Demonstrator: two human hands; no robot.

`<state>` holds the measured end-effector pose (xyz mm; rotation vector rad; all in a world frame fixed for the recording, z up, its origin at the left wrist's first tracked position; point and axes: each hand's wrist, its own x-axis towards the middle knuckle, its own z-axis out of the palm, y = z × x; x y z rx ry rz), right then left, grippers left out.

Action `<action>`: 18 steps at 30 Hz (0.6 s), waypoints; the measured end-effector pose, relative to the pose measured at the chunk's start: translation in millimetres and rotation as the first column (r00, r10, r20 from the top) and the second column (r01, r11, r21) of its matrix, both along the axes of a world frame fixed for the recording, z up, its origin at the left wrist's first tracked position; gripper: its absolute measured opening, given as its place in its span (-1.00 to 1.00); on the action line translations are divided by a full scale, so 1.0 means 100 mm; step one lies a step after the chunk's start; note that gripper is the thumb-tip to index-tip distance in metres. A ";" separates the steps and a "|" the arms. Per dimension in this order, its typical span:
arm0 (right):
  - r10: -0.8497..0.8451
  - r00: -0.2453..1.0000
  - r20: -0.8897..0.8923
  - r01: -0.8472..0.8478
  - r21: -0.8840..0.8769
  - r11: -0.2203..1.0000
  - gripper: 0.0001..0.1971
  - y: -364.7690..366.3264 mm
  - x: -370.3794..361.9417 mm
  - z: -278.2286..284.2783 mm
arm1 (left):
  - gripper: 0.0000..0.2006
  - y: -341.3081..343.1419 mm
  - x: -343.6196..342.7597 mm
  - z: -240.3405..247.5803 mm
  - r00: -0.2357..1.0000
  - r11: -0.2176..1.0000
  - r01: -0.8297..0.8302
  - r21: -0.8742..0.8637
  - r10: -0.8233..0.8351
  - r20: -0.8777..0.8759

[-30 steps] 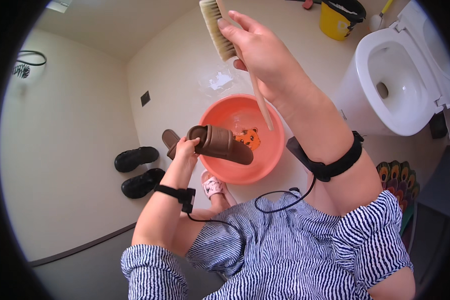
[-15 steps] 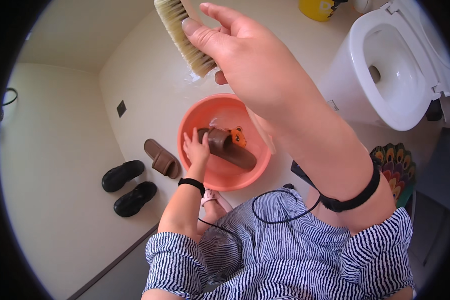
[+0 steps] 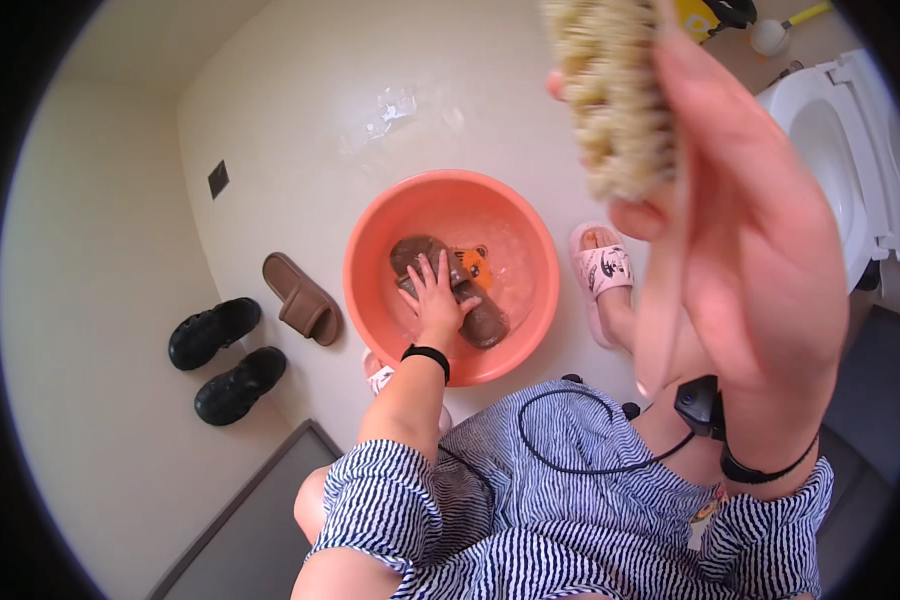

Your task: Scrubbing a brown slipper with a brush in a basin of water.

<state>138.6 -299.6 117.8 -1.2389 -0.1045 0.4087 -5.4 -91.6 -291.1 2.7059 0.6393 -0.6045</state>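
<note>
Fingers (image 3: 442, 266) of left hand (image 3: 436, 303): spread, laid over one brown slipper (image 3: 486, 322) lying inside the orange basin (image 3: 526, 240). Right hand (image 3: 760, 225): closed around one pale-bristled brush (image 3: 612, 110), raised, right of basin. Second brown slipper (image 3: 298, 294): on floor (image 3: 485, 115), left of basin. Black shoes (image 3: 213, 334): one pair, farther left.

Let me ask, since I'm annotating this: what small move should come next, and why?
Probably lower the brush toward the brown slipper in the orange basin: the right hand holds the brush raised, while the left hand rests on that slipper.
</note>
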 end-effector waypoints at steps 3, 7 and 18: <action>-0.033 0.999 -0.030 0.033 -0.010 0.999 -0.47 -0.02 -0.04 0.02 | 0.26 -0.03 -0.02 -0.09 1.000 1.000 -0.008 -0.029 0.008 -0.006; -0.035 0.998 -0.047 0.035 -0.007 0.999 -0.49 -0.16 -0.13 0.06 | 0.27 -0.02 -0.06 -0.03 0.998 0.998 -0.027 -0.058 0.024 -0.052; 0.147 0.989 -0.032 -0.134 0.259 0.957 -0.50 -0.08 0.07 -0.17 | 0.17 0.09 0.26 0.19 0.979 0.998 0.018 0.066 -0.004 -0.205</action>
